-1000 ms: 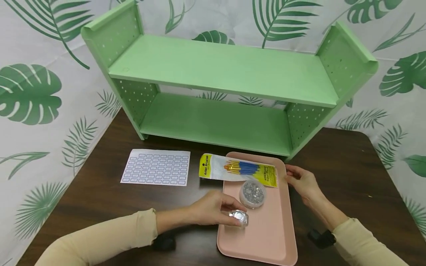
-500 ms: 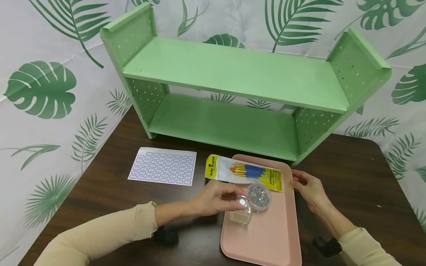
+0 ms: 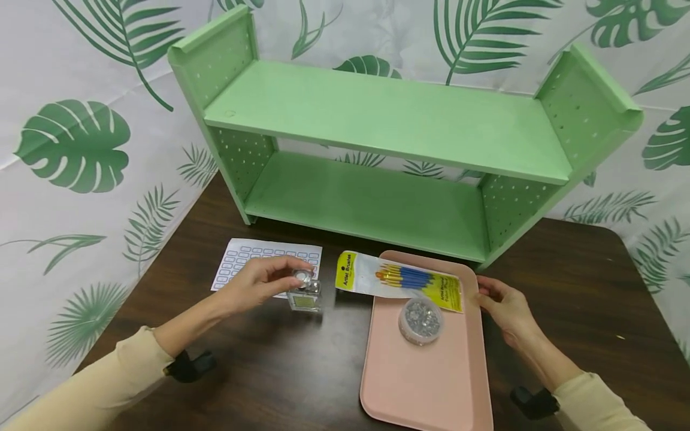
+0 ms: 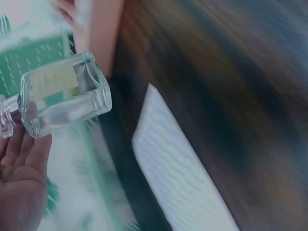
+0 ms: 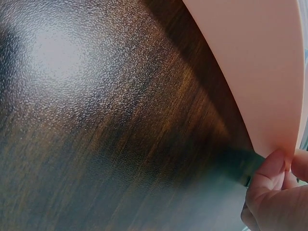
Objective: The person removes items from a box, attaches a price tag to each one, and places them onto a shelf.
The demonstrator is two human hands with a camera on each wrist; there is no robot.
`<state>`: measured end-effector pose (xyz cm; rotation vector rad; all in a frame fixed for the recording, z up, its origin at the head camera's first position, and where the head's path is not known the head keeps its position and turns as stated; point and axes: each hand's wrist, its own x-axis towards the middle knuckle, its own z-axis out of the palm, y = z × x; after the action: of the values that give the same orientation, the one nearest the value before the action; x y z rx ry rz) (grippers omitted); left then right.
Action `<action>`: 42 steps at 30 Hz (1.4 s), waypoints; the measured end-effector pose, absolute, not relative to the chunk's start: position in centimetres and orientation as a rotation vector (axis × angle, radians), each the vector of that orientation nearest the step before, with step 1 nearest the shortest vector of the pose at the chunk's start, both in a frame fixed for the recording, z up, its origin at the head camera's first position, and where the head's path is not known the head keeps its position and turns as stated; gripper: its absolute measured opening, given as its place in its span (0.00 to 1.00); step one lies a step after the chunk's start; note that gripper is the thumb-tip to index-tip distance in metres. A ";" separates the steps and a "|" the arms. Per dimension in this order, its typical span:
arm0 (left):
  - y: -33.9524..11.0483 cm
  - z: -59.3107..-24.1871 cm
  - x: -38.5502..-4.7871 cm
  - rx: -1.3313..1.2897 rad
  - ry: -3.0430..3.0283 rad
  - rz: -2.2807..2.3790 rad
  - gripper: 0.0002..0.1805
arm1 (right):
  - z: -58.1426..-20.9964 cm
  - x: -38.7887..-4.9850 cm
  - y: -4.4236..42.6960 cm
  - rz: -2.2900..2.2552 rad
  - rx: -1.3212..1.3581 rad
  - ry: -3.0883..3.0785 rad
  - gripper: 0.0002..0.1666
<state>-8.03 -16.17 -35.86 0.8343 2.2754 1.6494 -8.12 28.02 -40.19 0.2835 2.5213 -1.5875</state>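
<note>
The left hand (image 3: 256,285) holds a small glass bottle (image 3: 305,302) by its top end: the thumb and the fingers pinch round the clear cap (image 3: 303,277), and the body of the bottle stays out of the grip, below the fingertips. In the left wrist view, too, the cap is at the fingers and the square body with a pale yellow label (image 4: 55,81) extends away from them. The bottle is between the sheet of printed labels (image 3: 235,257) and the pink tray (image 3: 423,383), near the right lower corner of the sheet; whether its base touches the dark wooden table (image 3: 302,377), I cannot tell.

The right hand (image 3: 508,308) grips the tray at its right edge, near the far corner. The right wrist view shows the thumb and fingers pinching the rim (image 5: 281,144).

On the tray there is a round clear container (image 3: 421,321) with silvery pieces, just beside a packet of artist brushes (image 3: 400,280), whose left end passes over the tray's edge. Behind stands a green shelf (image 3: 377,114) with two levels.
</note>
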 end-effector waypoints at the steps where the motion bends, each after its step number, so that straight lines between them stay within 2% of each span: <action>1: -16.8 -36.2 -8.0 0.821 2.289 1.634 0.14 | -40.2 -8.1 28.1 -1.586 0.282 2.528 0.27; 10: -19.2 -37.9 -7.8 0.820 2.351 1.491 0.13 | -40.3 -7.9 28.5 -1.533 0.298 2.553 0.28; 30: -20.9 -39.3 -8.1 0.911 2.291 1.453 0.13 | -40.3 -8.2 28.3 -1.553 0.303 2.556 0.28; 42: -21.6 -39.8 -8.4 0.694 2.171 1.543 0.19 | -40.6 -8.1 28.1 -1.574 0.278 2.539 0.28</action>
<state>-8.41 -21.59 -39.81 0.6941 2.1705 1.5430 -8.08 28.08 -40.60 0.2780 2.5389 -1.5739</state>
